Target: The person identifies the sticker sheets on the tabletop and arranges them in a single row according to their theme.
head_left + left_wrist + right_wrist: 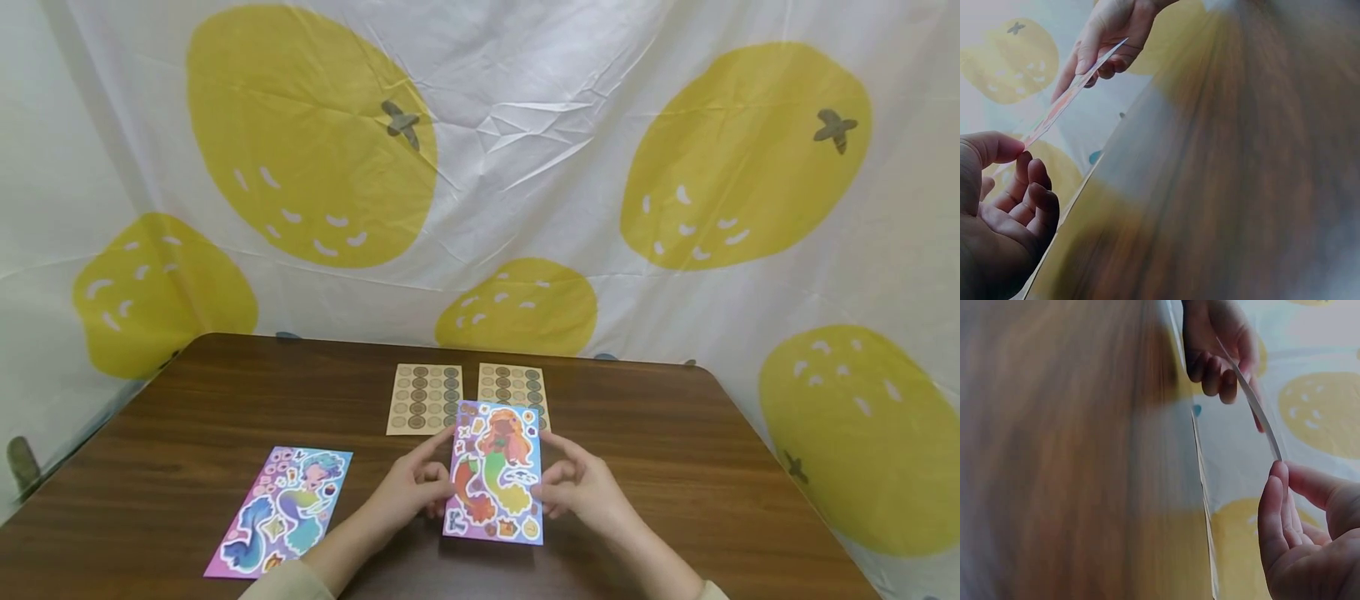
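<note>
Both hands hold a mermaid sticker sheet up over the front middle of the table, its printed side toward the head camera. My left hand pinches its left edge between thumb and fingers, and my right hand pinches the right edge. Seen edge-on in the right wrist view, the sheet looks thin and slightly bowed. A second mermaid sticker sheet, with blue-haired figure and blue tails, lies flat on the table left of my left hand.
Two beige sheets of round stickers, a left one and a right one, lie side by side farther back; the held sheet overlaps the right one in the head view. A lemon-print curtain hangs behind the dark wooden table.
</note>
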`<state>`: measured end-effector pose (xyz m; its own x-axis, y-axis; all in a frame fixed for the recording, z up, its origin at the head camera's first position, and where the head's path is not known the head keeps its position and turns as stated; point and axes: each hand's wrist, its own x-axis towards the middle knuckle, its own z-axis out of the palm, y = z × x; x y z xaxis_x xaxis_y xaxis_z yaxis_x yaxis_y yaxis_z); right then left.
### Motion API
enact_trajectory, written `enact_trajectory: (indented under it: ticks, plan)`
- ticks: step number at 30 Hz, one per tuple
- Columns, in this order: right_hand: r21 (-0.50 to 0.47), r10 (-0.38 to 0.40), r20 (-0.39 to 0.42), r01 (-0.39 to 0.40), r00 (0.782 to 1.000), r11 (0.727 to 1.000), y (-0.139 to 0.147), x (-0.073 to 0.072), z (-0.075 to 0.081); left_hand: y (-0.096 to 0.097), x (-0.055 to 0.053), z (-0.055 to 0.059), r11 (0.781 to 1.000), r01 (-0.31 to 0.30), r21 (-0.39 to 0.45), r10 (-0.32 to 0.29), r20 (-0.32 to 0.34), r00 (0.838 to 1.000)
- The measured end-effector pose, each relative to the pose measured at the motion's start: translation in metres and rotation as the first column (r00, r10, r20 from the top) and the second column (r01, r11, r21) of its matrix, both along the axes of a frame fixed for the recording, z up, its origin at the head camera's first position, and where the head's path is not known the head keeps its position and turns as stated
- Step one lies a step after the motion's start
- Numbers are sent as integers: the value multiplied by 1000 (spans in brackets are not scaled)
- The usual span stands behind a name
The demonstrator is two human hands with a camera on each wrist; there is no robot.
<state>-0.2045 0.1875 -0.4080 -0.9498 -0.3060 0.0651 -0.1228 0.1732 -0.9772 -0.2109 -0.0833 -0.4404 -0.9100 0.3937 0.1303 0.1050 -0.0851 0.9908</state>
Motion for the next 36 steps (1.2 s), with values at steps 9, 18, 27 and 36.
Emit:
enact_trajectory:
  ticks: [9, 18, 27, 36]
  plan:
    - [-21, -8, 26, 9, 1000, 1000, -20, 2, -4, -18, 3, 0, 999, 3, -36, -4, -28, 1000]
    - [-29, 7, 17, -7, 1000, 1000, -36, 4, -4, -35, 7, 0, 999, 7, -54, -8, -32, 999]
    - [-38, 35, 23, -34, 999, 999, -54, 4, -6, -55, 11, 2, 995, -7, -104, 5, -17, 1000]
    - [-50, 67, 27, -66, 997, 997, -72, 6, -8, -72, 15, 3, 991, 18, -129, -20, -13, 1000]
